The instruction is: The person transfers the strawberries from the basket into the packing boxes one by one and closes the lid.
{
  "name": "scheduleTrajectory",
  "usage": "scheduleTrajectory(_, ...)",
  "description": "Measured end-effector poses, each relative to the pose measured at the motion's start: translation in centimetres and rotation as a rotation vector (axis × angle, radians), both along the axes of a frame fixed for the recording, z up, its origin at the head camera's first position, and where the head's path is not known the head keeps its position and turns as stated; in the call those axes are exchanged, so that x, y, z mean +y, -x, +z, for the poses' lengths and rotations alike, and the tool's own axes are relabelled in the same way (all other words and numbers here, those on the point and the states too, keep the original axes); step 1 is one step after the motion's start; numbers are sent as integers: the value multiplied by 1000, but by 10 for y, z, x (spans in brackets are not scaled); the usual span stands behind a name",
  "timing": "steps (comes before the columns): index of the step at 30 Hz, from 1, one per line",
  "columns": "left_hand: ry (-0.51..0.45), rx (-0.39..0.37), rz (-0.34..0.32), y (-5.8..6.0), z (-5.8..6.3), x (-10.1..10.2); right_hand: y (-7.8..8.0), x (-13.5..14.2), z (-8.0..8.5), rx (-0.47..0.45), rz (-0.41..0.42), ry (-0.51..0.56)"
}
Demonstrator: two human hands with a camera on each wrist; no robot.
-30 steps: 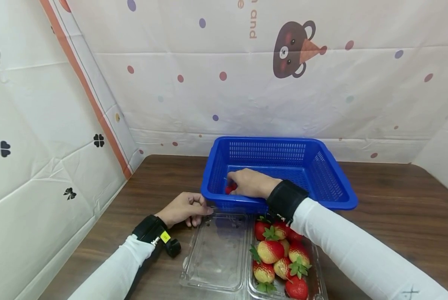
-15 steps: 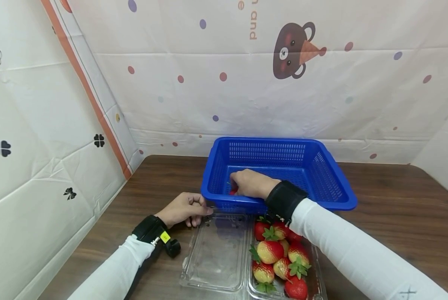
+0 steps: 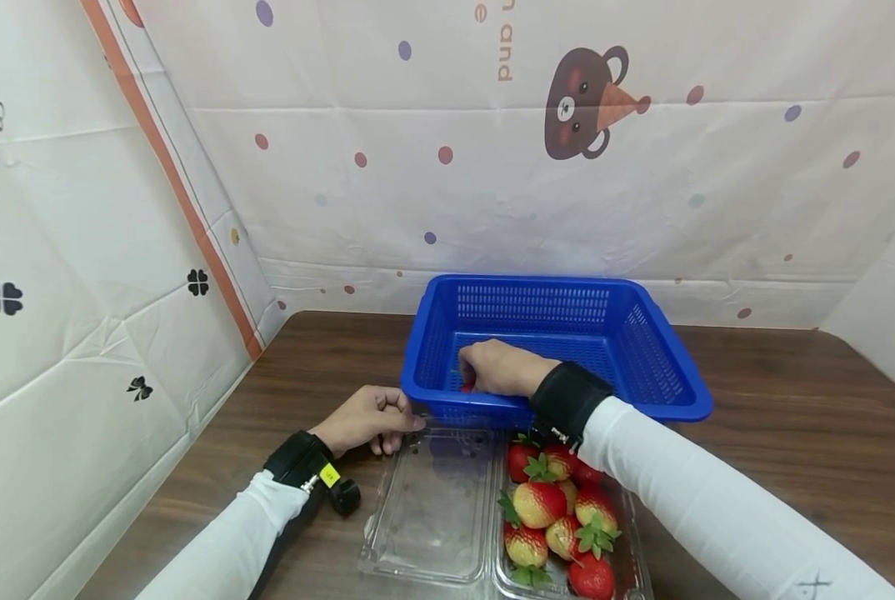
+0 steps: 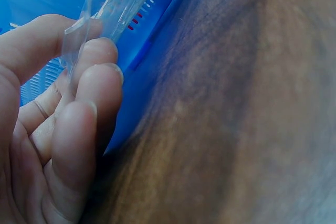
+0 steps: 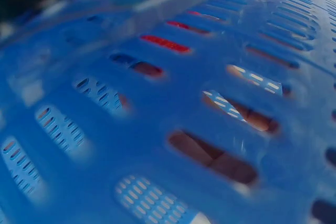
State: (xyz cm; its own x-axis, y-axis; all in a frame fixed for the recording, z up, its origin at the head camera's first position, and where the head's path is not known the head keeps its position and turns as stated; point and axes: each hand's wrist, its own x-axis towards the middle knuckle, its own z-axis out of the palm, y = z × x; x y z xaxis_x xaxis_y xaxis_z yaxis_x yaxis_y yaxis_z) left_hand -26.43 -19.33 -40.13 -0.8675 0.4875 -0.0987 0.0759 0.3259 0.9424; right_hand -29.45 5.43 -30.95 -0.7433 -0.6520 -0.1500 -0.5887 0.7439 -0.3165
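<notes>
My left hand [image 3: 368, 419] pinches the corner of a clear plastic clamshell lid [image 3: 436, 525], which lies folded out flat on the table. In the left wrist view, the thumb and curled fingertips [image 4: 100, 85] hold the thin clear edge. My right hand [image 3: 507, 367] reaches over the near rim of a blue slotted basket [image 3: 668, 358], its fingers bent down at the near left inside. Under those fingers a bit of a red strawberry [image 3: 467, 387] shows; most of it is hidden. Through the basket slots, the right wrist view catches the red strawberry [image 5: 165, 43] and parts of fingers.
The clamshell's tray, right of the lid, holds several red-and-yellow strawberries [image 3: 540, 503] with green leaves, under my right forearm. The basket stands behind the clamshell, near the patterned cloth wall [image 3: 342, 217]. Brown wooden table [image 3: 777, 408] extends to the right.
My right hand has shifted slightly right and down inside the basket, and less of the red strawberry shows. My left hand and the clamshell have stayed in place.
</notes>
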Motion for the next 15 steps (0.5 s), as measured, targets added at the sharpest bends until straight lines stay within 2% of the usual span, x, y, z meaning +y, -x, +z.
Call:
scheduleTrajectory(7,-9,-6,-8,0,-1,-1,-1,0,-1,-1,2,14)
scheduleTrajectory(15,-7,-11,-5,0,-1,-1,-3,-2,0,-11,-32,1)
